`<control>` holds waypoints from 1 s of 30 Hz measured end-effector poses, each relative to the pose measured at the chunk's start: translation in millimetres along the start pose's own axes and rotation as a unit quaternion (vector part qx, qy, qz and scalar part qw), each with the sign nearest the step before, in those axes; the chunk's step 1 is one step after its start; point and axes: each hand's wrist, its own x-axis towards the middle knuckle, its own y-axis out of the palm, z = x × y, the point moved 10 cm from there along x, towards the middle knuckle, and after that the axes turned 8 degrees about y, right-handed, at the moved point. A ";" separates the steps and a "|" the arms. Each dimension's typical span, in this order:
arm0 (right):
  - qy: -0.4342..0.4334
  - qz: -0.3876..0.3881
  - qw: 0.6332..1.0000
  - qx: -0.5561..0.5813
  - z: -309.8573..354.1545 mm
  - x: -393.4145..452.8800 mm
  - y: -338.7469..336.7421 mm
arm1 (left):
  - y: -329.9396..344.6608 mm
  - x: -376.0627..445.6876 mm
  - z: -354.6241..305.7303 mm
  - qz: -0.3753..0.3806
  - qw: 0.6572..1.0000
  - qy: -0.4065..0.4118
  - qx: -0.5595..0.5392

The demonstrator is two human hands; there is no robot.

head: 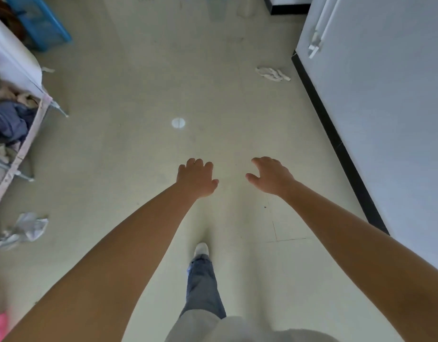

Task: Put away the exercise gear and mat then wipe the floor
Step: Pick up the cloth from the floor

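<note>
Left hand (197, 178) and right hand (271, 175) stretched out above pale floor (139, 156), fingers loosely curled, grasping nothing. White cloth (272, 74) crumpled on floor beside black baseboard (336, 141), well apart from both hands. Crumpled grey thing (23, 229) far left, possibly fabric.

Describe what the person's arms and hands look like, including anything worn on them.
Both forearms are bare, with no sleeves in view. The left hand and right hand wear no gloves, and no watch or bracelet shows at either wrist. No ring can be made out on the fingers.
</note>
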 end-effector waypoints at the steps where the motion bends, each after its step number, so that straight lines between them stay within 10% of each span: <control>1: 0.010 -0.003 1.000 0.009 8.1 22.6 -11.1 | -11.3 20.7 15.9 0.000 1.000 0.004 0.000; 30: 0.124 0.019 0.989 0.079 -13.7 623.7 -277.2 | -286.8 637.4 164.7 0.052 0.991 0.109 0.063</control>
